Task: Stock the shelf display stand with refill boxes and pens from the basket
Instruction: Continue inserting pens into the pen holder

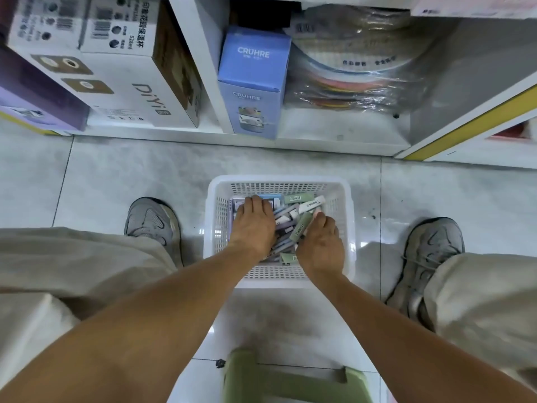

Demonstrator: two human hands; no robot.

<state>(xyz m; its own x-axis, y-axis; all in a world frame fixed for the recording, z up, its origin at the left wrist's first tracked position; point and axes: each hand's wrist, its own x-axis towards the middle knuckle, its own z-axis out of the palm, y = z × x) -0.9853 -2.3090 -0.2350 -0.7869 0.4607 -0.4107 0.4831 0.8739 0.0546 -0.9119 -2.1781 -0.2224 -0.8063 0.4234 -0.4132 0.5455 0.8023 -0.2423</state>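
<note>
A white plastic basket [279, 181] stands on the floor between my feet. It holds several small refill boxes in green, white and blue, and a heap of grey-purple pens [283, 244]. My left hand [254, 225] lies palm down on the boxes at the basket's back left, its fingertips bent over a white and purple box [237, 204]. My right hand [319, 242] reaches into the right side, with its fingers curled against a green refill box [300, 226] that lies slanted on the pens. What is under both palms is hidden.
The bottom shelf [319, 132] in front holds a blue CRUHRE box [252, 82], wrapped coloured rolls [357, 68] and white DiYi cartons [125, 68]. My grey shoes [151, 222] flank the basket on the tiled floor. A green stool [290, 379] stands under me.
</note>
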